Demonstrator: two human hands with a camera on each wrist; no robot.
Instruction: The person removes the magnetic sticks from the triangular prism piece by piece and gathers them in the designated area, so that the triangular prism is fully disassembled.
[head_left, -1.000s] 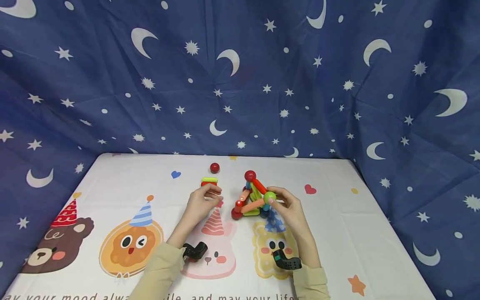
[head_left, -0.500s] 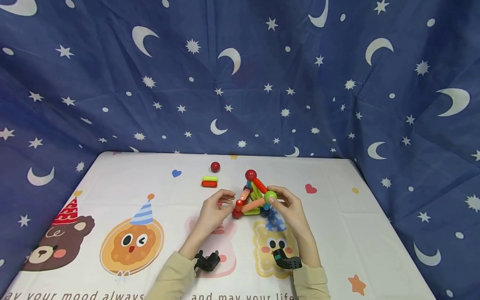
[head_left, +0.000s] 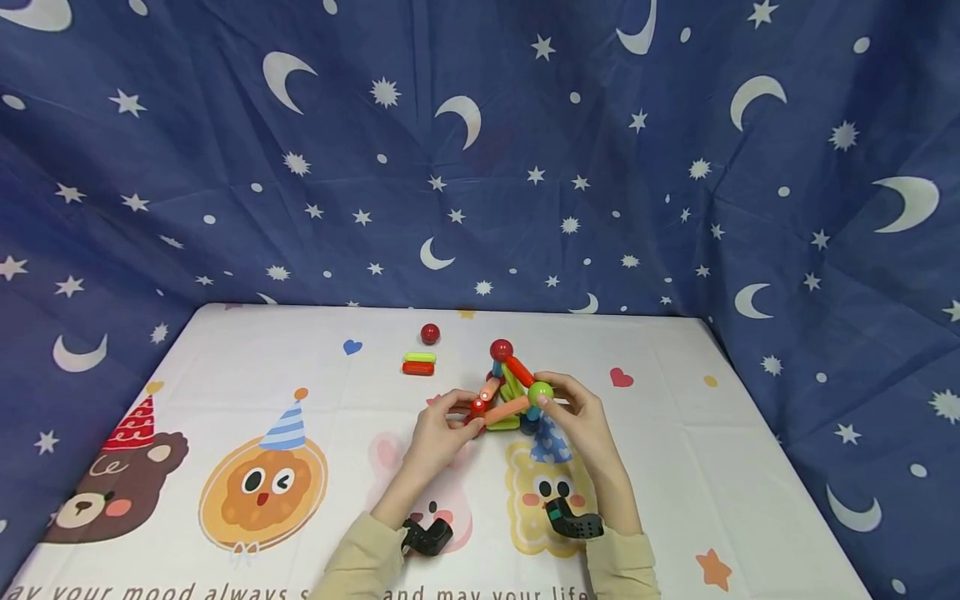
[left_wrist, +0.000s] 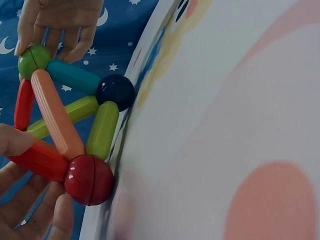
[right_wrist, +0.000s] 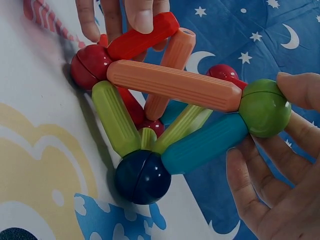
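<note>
A frame of magnetic rods and balls stands on the table between the hands. At its near left corner, the left hand (head_left: 441,433) pinches an upright red magnetic rod (right_wrist: 144,36), thumb on one side, fingers behind; the rod's lower end meets a red ball (right_wrist: 91,66). The right hand (head_left: 583,423) holds the green ball (right_wrist: 265,107) at the upper right corner between thumb and fingers. From that ball an orange rod (right_wrist: 172,85) runs to the red ball, and a teal rod (right_wrist: 205,144) drops to a dark blue ball (right_wrist: 143,177). Another red ball (head_left: 502,350) tops the back corner.
Behind the left hand lie a loose yellow-green rod (head_left: 420,358) and a loose red rod (head_left: 418,369), side by side. A loose red ball (head_left: 430,334) sits farther back. The white printed cloth (head_left: 270,358) ends at a blue star-patterned curtain (head_left: 480,167).
The left hand has moved right and toward the person from near the loose rods to the frame's left corner, with the red rod in its fingers. The right hand stays on the green ball.
</note>
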